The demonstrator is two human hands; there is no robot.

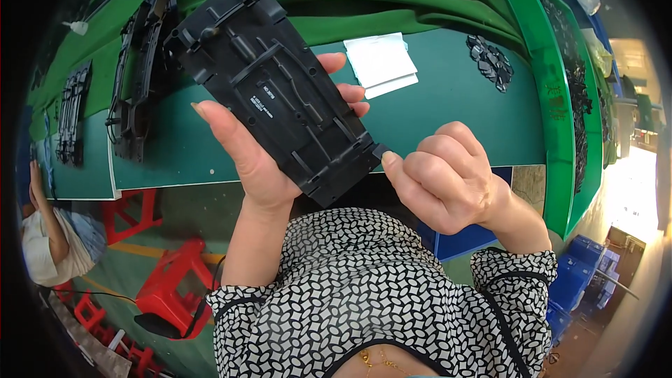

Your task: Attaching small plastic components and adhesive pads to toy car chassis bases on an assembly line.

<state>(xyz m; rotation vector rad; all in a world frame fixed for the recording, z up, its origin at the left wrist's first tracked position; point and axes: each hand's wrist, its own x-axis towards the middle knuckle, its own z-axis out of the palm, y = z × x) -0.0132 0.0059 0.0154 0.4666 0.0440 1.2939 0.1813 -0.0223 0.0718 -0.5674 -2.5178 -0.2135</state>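
A long black moulded plastic part [280, 91], ribbed and with small white print, is tilted above the bench's front edge. My left hand [255, 161] grips it from below, thumb along the near edge and fingertips showing past the far edge. At the part's lower right corner, my right hand [444, 178] is closed, its thumb and forefinger pinching a small black plastic piece [380, 151]. That piece touches the corner; whether it is seated there I cannot tell. A loose pile of small black pieces [490, 61] lies on the bench at the right.
White paper sheets [381, 63] lie on the green bench [448, 119]. A green bin [549, 98] with black parts stands at the right. More long black parts [143, 63] rest at the left. Red stools [175, 287] are below, and another person [59, 238] sits at far left.
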